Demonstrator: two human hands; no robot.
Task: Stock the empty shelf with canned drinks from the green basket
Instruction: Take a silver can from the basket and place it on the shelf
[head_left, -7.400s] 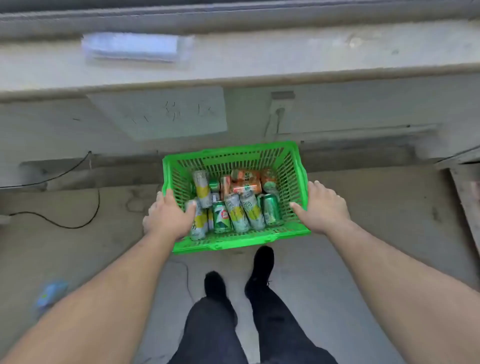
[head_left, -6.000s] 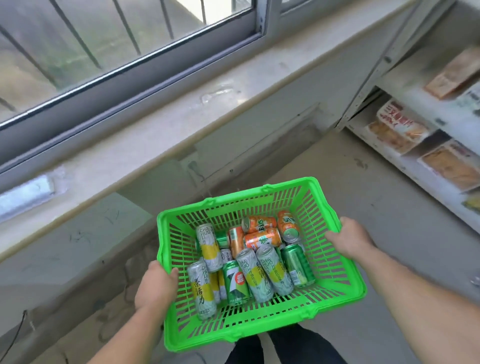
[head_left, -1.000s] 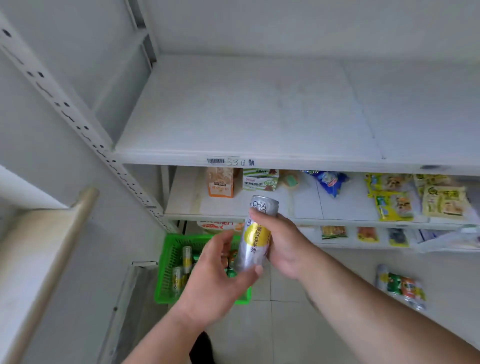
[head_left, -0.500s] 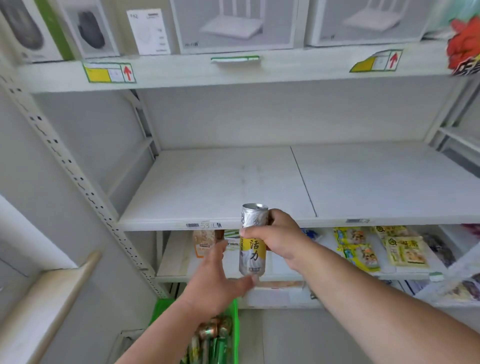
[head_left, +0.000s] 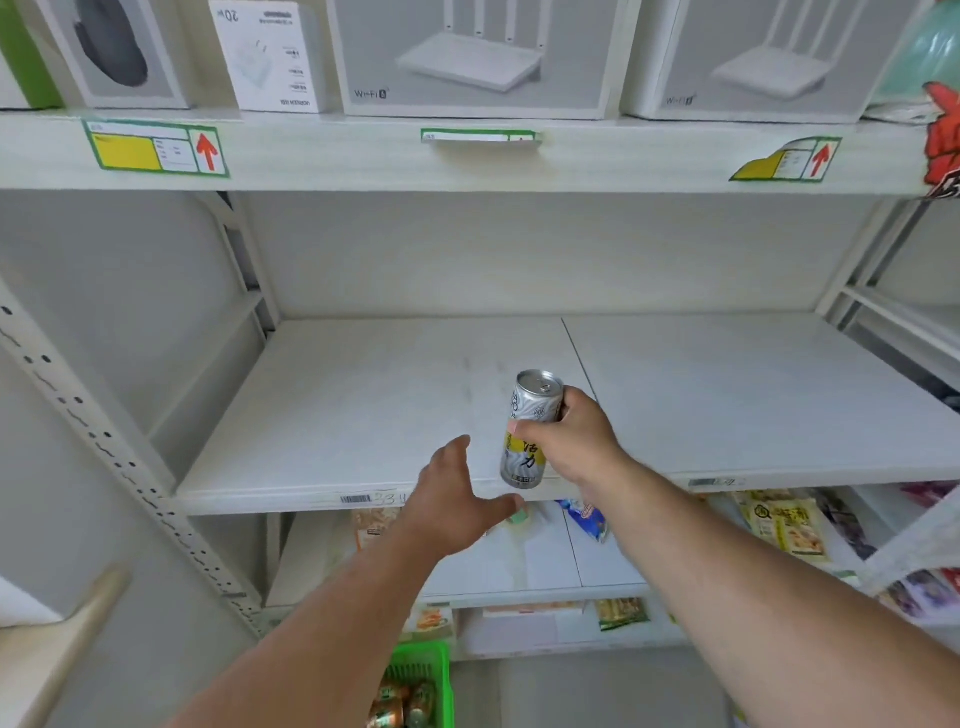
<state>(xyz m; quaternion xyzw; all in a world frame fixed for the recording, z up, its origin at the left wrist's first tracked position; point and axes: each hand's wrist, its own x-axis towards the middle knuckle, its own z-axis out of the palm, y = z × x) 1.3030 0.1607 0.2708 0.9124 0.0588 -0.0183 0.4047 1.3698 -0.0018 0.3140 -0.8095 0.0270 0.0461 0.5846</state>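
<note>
Green basket (head_left: 423, 670): at 6 o'clock, lowest in view, on the floor below the shelving; orange and green cans (head_left: 400, 706) lie inside.

Left hand (head_left: 457, 504): just left of centre, fingers straight and spread, grip wide, holding nothing; it sits over the front edge of the empty shelf (head_left: 363, 415).

Right hand (head_left: 571, 447): at centre, grip closed round a silver-and-yellow can (head_left: 530, 431), thumb across the label. The can is upright, tilted slightly, above the front part of the empty shelf near its middle seam; whether its base touches the shelf cannot be told.

Lower shelves: snack packets (head_left: 784, 525) at 4 o'clock.

Top shelf, 12 o'clock: router boxes (head_left: 472, 57), a mouse box (head_left: 119, 52), price labels (head_left: 156, 148) on the edge.
</note>
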